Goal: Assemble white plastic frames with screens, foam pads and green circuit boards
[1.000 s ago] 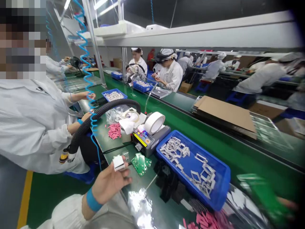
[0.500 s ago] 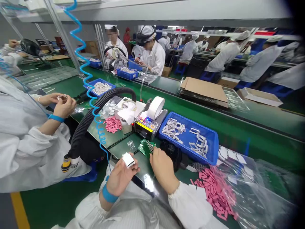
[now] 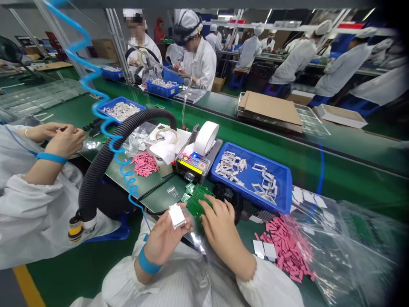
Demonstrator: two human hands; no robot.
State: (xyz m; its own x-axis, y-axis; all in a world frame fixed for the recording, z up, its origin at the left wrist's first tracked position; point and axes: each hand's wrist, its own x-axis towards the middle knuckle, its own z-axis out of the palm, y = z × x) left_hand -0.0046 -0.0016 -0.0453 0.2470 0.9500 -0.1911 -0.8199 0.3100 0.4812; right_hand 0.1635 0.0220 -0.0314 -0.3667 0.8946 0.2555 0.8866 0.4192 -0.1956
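My left hand [image 3: 162, 238], palm up, holds a small white rectangular module [image 3: 177, 215] with a flat white face, gripped near its edges by thumb and fingers. To its right, my right hand [image 3: 222, 230] has its fingers spread, the fingertips on the right part of a green circuit board panel [image 3: 195, 204]. Smaller green board pieces [image 3: 189, 188] lie beside the panel. A blue band [image 3: 147, 260] circles my left wrist.
A blue tray [image 3: 252, 177] of white frames stands beyond my right hand, beside a tape dispenser [image 3: 194, 162]. Pink strips [image 3: 289, 251] and clear plastic bags [image 3: 338, 251] lie on the right. A black hose [image 3: 99, 170] and blue coiled cord [image 3: 92, 91] hang left, near a co-worker's hands [image 3: 62, 143].
The view has shifted slightly. My right hand's fingers have spread apart, and the green panel now shows its broad face. The white module in my left hand has turned its face more toward me.
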